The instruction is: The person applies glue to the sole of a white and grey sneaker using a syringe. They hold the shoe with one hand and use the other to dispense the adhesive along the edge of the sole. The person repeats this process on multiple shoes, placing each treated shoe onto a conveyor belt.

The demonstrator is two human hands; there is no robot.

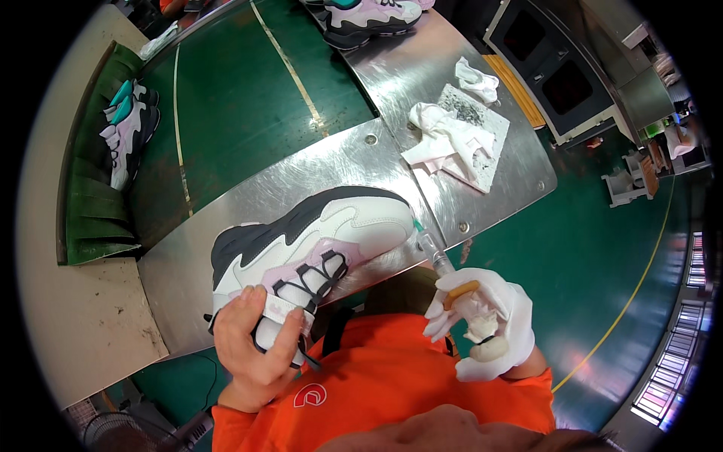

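Note:
A white sneaker [354, 226] with lilac panels, dark laces and a black sole lies on its side on the metal work surface. My bare left hand [252, 339] is closed around its tongue and collar. My right hand [501, 331], in a white glove, grips a clear syringe [434, 251] with a green tip. That tip is at the shoe's toe, by the sole edge; whether it touches I cannot tell. White crumpled material [482, 324] also sits in the right palm, with a tan piece [462, 292] beside it that I cannot make out.
White rags [448, 135] lie on a stained white pad [493, 162] at the right. More sneakers [373, 22] stand at the far end; others [134, 132] rest on the green belt [226, 90] beside a green side guard [94, 158]. A dark cabinet [553, 68] stands far right.

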